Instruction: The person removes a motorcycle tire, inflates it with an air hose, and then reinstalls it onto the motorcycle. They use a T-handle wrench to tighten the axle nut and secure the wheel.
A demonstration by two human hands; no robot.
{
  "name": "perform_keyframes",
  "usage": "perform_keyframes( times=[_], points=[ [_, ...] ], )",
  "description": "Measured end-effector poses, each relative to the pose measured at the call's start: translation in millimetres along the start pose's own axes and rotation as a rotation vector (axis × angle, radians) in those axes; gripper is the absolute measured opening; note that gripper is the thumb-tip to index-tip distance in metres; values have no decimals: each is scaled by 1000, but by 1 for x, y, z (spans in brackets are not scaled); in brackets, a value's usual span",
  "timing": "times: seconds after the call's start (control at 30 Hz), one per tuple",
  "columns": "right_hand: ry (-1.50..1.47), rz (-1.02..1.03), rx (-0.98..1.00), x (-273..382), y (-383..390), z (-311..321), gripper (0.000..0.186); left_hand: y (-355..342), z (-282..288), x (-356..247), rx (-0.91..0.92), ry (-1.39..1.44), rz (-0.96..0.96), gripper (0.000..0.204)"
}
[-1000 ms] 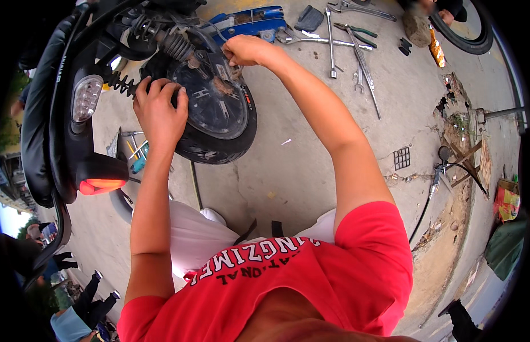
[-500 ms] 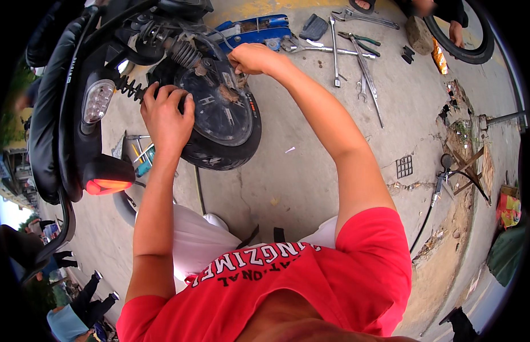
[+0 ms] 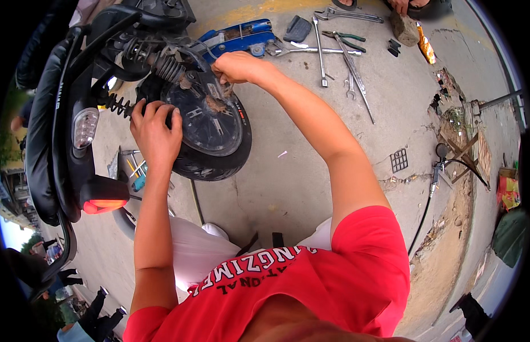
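The rear wheel [image 3: 216, 165] of a black scooter stands off to the upper left, with a dusty dark round cover [image 3: 211, 130] on its side. My left hand [image 3: 157, 131] lies over the wheel's near left side, fingers bent round the tyre, close beside a coil shock absorber [image 3: 118, 106]. At the wheel's far right edge, my right hand [image 3: 239, 67] is closed, its fingertips against parts by the cover. What those fingers pinch is hidden. A second, dirty shock absorber [image 3: 168, 67] rises between the hands.
Beyond my right hand lie a blue floor jack [image 3: 239, 37], a cross wrench [image 3: 320, 51], green-handled pliers [image 3: 350, 40] and an adjustable wrench [image 3: 356, 16]. Another person's hand [image 3: 399, 5] touches a stone block [image 3: 405, 29]. An air hose gauge [image 3: 439, 165] lies at right.
The view has shifted, so the scooter and tools sit further left. My hands keep their places on the wheel. The other person's tyre at upper right is no longer in view.
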State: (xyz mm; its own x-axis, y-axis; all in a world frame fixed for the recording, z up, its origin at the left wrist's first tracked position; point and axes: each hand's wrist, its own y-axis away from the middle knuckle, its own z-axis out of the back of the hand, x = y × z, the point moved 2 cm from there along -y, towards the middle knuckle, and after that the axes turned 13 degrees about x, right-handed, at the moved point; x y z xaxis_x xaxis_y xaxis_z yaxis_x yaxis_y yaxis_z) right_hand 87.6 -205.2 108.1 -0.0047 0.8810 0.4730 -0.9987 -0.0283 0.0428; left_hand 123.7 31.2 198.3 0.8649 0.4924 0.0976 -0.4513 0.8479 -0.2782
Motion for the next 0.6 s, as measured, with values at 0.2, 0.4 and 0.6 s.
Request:
perform_keyframes(
  times=[0.2,0.4,0.6],
  points=[
    [12,6,46,1,2,3,17,-1,-2,3,9,-35,-20,16],
    [-163,105,-34,-16,9,-3,20,-2,-2,1,44,-33,-27,16],
    [-1000,-187,-418,-103,34,-20,30,0,-2,6,80,-52,-17,16]
  ],
)
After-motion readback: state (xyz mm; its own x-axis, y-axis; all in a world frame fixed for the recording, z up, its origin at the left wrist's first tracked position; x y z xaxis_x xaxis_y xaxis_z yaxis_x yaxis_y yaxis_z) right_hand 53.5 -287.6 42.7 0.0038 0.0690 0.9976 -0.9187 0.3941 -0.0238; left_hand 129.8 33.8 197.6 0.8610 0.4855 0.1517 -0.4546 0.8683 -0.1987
